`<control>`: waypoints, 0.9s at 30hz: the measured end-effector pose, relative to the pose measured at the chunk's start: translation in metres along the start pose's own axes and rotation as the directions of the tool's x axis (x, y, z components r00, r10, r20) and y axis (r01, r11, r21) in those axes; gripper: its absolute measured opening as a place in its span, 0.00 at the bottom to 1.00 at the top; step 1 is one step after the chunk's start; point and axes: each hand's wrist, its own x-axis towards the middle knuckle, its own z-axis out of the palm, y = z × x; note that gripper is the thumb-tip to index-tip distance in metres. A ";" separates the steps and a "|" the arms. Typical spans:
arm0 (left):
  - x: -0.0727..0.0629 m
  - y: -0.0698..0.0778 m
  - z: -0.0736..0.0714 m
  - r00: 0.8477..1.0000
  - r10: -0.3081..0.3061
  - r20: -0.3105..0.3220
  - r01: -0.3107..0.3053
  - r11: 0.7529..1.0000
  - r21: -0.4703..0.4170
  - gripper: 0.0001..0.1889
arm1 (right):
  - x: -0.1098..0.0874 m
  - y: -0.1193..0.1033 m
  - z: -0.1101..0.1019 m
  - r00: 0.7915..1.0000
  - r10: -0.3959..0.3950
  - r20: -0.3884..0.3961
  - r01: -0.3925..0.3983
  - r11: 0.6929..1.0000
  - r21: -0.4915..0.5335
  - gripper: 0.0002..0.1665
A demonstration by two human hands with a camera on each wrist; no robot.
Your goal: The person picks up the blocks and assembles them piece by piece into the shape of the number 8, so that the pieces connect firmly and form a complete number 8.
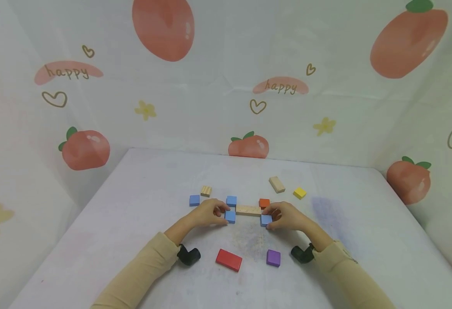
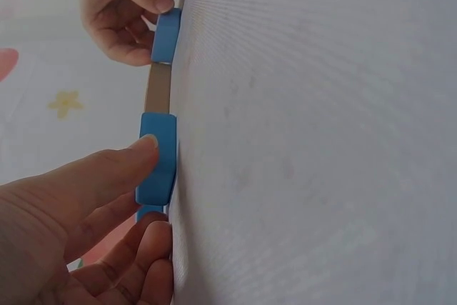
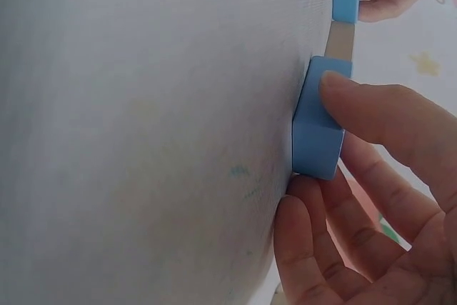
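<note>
My left hand (image 1: 209, 212) pinches a blue block (image 1: 230, 216), thumb on its near face in the left wrist view. The right hand (image 1: 287, 216) grips another blue block (image 1: 266, 220), its thumb (image 3: 339, 87) pressed on the near side. Between and just behind these two lies a long plain wooden block (image 1: 248, 210). Behind the left-held block sits a further blue block (image 1: 231, 201). An orange-red block (image 1: 264, 203) stands behind the wooden one's right end, close to the right fingers. All of these rest low on the white tabletop.
Nearer me lie a red rectangular block (image 1: 229, 260) and a purple block (image 1: 273, 258). To the left are a blue block (image 1: 194, 200) and a striped wooden block (image 1: 206, 191). Farther back right lie a plain wooden block (image 1: 277, 184) and a yellow block (image 1: 299, 193).
</note>
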 end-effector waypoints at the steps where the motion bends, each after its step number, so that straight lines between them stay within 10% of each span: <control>1: 0.000 0.000 0.000 1.000 0.001 0.000 -0.001 1.000 0.002 0.19 | 0.000 0.000 0.000 1.000 0.000 0.001 0.000 1.000 0.002 0.18; 27: 0.001 -0.002 0.002 1.000 -0.001 -0.002 0.001 1.000 0.000 0.19 | -0.004 0.003 -0.001 1.000 0.024 -0.011 -0.023 0.999 0.036 0.20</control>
